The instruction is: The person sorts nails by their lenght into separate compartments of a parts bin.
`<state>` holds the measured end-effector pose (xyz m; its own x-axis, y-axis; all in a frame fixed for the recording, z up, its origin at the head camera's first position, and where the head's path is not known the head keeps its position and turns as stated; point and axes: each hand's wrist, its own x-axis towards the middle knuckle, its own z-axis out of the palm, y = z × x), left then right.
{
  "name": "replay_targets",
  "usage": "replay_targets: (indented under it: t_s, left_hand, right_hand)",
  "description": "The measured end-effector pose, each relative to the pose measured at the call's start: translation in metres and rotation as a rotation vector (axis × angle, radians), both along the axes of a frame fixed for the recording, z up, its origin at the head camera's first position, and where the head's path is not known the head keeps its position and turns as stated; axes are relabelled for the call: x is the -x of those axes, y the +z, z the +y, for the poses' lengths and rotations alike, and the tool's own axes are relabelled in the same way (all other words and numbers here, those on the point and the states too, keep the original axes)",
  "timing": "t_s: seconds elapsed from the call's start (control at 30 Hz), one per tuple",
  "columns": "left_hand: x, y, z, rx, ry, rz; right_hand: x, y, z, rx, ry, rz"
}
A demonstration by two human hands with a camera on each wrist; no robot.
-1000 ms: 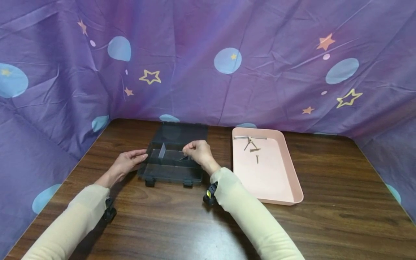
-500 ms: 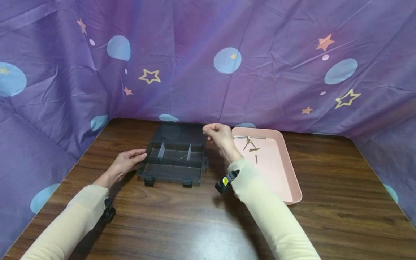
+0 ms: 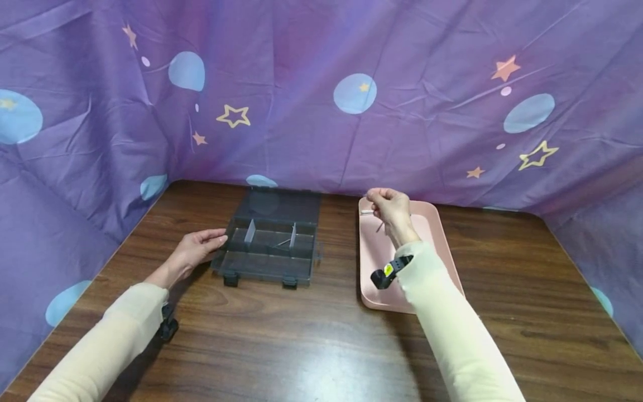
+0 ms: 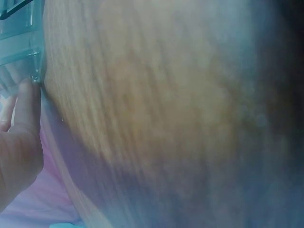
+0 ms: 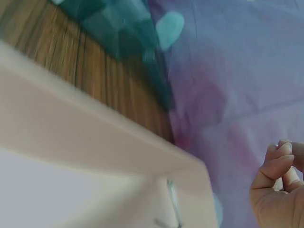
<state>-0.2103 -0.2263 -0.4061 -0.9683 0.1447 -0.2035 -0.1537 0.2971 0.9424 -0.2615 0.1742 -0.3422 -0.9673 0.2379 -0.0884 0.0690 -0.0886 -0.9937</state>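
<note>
The right hand [image 3: 390,207] hovers above the far end of the pink tray [image 3: 378,254], its fingers curled in with the tips drawn together; the right wrist view shows the bent fingertips [image 5: 279,156] with nothing between them, and whether they pinch something small cannot be told. Beneath the hand, at the tray's far edge, lie a few metal screws [image 3: 373,213], mostly hidden by the hand. A cream sleeve [image 3: 452,324] covers the forearm, with a black wrist device bearing a yellow dot [image 3: 385,272].

The left hand [image 3: 197,249] lies flat with straight, relaxed fingers, its fingertips touching the left side of the dark translucent organizer box [image 3: 268,245]; the left wrist view shows a finger against the box corner [image 4: 32,80]. The box stands open, its lid [image 3: 278,204] laid back toward the far edge of the table. Inside, two pale dividers [image 3: 249,233] split the rear row into compartments, and one thin screw [image 3: 284,242] lies in the middle one. Two black latches [image 3: 231,278] sit on the near wall.

Box and tray rest side by side, apart, on a dark wood-grain table [image 3: 311,346]. Purple cloth printed with blue circles and yellow stars [image 3: 321,95] hangs round the back and sides. No writing is readable.
</note>
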Motion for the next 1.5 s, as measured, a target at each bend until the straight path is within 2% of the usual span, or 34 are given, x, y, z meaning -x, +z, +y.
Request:
replay_targets:
  t_s: [0.13,0.33,0.5,0.8,1.1,1.27,1.5]
  left_hand:
    - [0.000,0.001,-0.001,0.007,-0.004,0.004]
    - [0.000,0.001,-0.001,0.004,-0.012,0.007]
    - [0.000,0.000,0.000,0.000,-0.015,0.006]
    - [0.001,0.001,0.000,0.007,-0.008,-0.004]
    - [0.001,0.001,0.000,0.003,0.002,-0.015]
    - [0.001,0.001,0.000,0.005,0.005,-0.018]
    - [0.001,0.000,-0.001,0.000,0.005,-0.021]
  right_hand:
    - [0.001,-0.007,0.014,-0.053,-0.057,-0.043]
    - [0.000,-0.015,0.033,-0.124,-0.057,-0.088]
    - [0.000,-0.022,0.052,-0.207,-0.097,-0.107]
    - [0.004,-0.041,0.073,-0.189,-0.212,-0.125]
    - [0.008,-0.045,0.085,-0.247,-0.232,-0.187]
    - [0.013,-0.048,0.089,-0.235,-0.244,-0.229]
    - [0.021,-0.053,0.092,-0.304,-0.227,-0.256]
